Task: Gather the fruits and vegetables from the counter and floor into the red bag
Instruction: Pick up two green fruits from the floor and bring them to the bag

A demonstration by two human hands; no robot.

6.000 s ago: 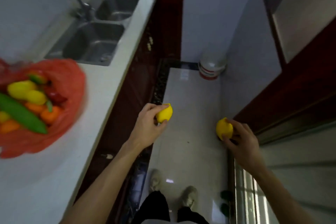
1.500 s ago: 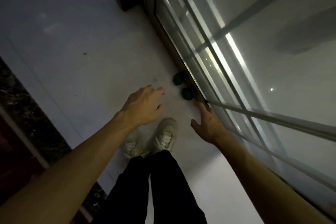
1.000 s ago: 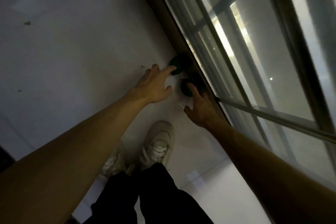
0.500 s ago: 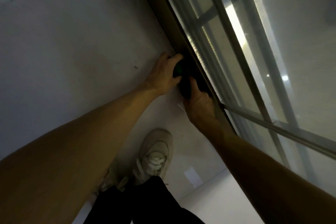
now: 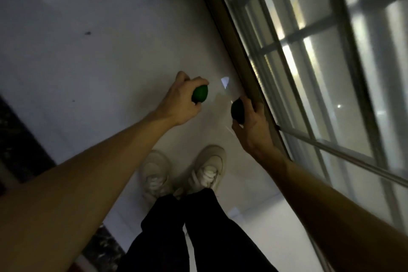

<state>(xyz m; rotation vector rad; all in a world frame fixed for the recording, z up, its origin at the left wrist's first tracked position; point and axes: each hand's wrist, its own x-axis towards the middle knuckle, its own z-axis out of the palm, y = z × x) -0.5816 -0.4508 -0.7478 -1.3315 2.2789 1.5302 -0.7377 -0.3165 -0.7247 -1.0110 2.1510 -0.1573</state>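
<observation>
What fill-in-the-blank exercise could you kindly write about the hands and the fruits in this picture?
1. The left hand grips a ____ fruit.
2. The right hand grips the second fruit, so together the hands hold ____ fruits.
3. The white shoes stand on the ____.
Missing words: green; two; floor.
</observation>
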